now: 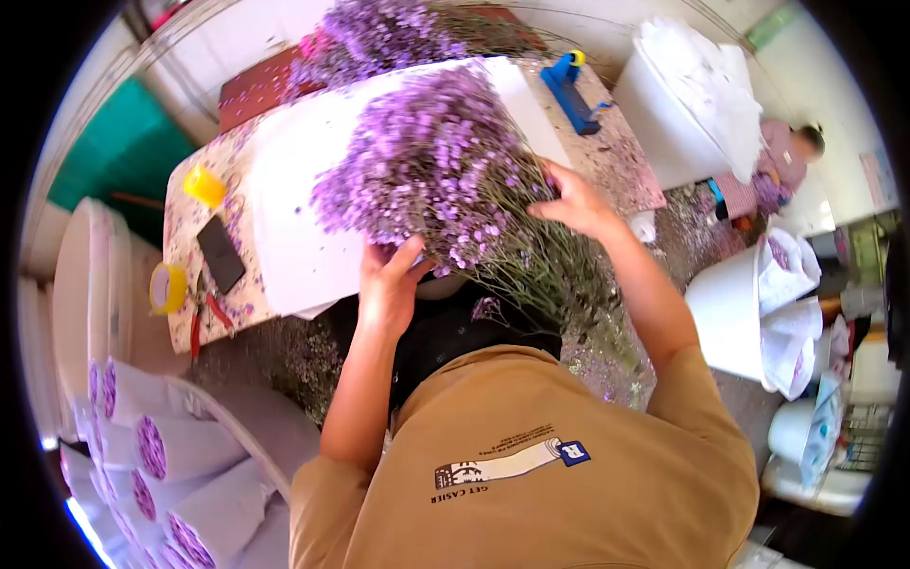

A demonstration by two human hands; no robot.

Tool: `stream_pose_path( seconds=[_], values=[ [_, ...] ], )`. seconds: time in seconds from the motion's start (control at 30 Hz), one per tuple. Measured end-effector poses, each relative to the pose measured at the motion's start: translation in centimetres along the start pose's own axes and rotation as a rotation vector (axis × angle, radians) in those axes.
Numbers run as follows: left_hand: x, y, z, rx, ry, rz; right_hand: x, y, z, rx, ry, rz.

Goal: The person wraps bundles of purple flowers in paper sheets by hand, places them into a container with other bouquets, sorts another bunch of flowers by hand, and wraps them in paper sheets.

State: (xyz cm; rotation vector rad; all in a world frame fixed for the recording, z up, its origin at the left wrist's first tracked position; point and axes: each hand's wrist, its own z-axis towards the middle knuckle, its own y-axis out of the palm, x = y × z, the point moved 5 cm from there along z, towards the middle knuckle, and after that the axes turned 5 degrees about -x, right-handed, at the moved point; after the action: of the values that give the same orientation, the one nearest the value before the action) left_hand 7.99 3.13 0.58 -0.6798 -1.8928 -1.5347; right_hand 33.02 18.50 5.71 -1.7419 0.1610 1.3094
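Note:
A large bunch of purple flowers (436, 161) is held between my two hands over the front part of the table, blossoms toward the far left and green stems toward me. My left hand (391, 275) is closed at the lower edge of the blossoms; its fingertips are partly hidden by them. On the other side, my right hand (573, 201) grips the bunch near the top of the stems, thumb showing and fingers partly behind them. Beneath the bunch lie white paper sheets (294, 209).
Yellow tape rolls (168, 288), a dark phone (221, 254) and red-handled pruners (218, 310) lie at left. A blue tape dispenser (569, 100) stands far right. More purple flowers (379, 38) are behind. Wrapped bunches (204, 474) fill a tub. A person (782, 166) sits at right.

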Motion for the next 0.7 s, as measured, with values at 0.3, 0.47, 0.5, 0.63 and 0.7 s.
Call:
stream_pose_path(
  seconds=[0.3, 0.47, 0.5, 0.63, 0.7],
  values=[
    [6.2, 2.2, -5.6, -0.1, 0.345, -0.008, -13.8, -5.6, 11.2, -0.371, -0.196, -0.359],
    [5.0, -5.4, -5.1, 0.235, 0.07, 0.108, -10.4, -3.4, 15.2, -0.122, -0.259, -0.594],
    [4.9, -6.9, -5.5, 0.247, 0.078, 0.112, -9.2, -3.9, 15.1, -0.016, -0.296, -0.608],
    [5.0, -10.8, -9.2, 0.305, -0.127, 0.507, -2.7, -6.9, 8.5, 0.161, -0.164, -0.256],
    [5.3, -11.2, -9.9, 0.178, -0.129, 0.755, 1.0, -7.7, 3.0, 0.23, 0.034, 0.098]
  ],
)
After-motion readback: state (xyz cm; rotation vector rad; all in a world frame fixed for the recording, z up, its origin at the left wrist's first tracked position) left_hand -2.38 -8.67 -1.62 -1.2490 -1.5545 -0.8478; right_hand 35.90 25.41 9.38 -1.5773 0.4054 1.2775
